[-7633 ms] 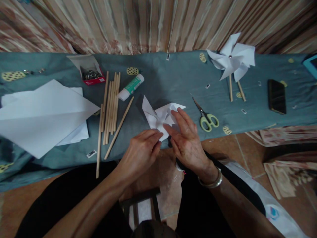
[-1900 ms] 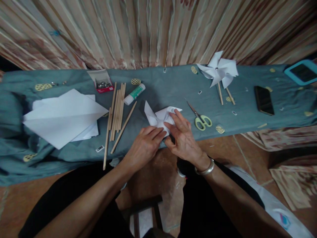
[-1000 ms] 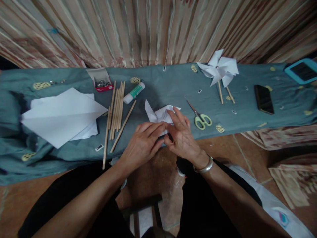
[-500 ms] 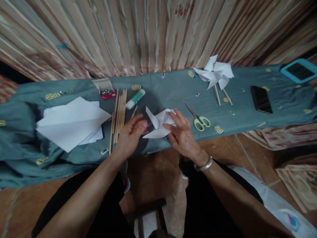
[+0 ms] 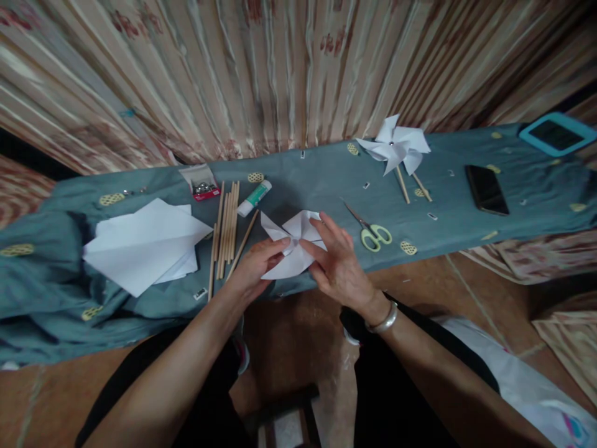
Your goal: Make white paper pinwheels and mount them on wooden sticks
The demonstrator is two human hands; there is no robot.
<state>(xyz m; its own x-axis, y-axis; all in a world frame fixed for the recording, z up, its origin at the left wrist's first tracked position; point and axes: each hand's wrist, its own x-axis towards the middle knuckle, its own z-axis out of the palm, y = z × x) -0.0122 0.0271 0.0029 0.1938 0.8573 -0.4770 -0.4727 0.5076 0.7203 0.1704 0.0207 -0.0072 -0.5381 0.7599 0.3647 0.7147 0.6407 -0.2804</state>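
White paper pinwheel (image 5: 295, 254) sits between both hands at the table's front edge; whether it touches the cloth (image 5: 321, 174) I cannot tell. The left hand (image 5: 254, 267) grips its left side, thumb on top near the centre, fingers mostly hidden beneath. The right hand (image 5: 342, 264) holds the right side, fingers spread over the folds, one fingertip near the centre. A bracelet (image 5: 386, 320) circles the right wrist. Just beyond the left hand lie wooden sticks (image 5: 227, 227) and a glue stick (image 5: 254, 198); right of the right hand, scissors (image 5: 366, 226). Farther left are an opened box (image 5: 208, 195) of small metal pieces and stacked paper sheets (image 5: 144, 242); farther right, assembled pinwheels (image 5: 394, 146) and a phone (image 5: 486, 190).
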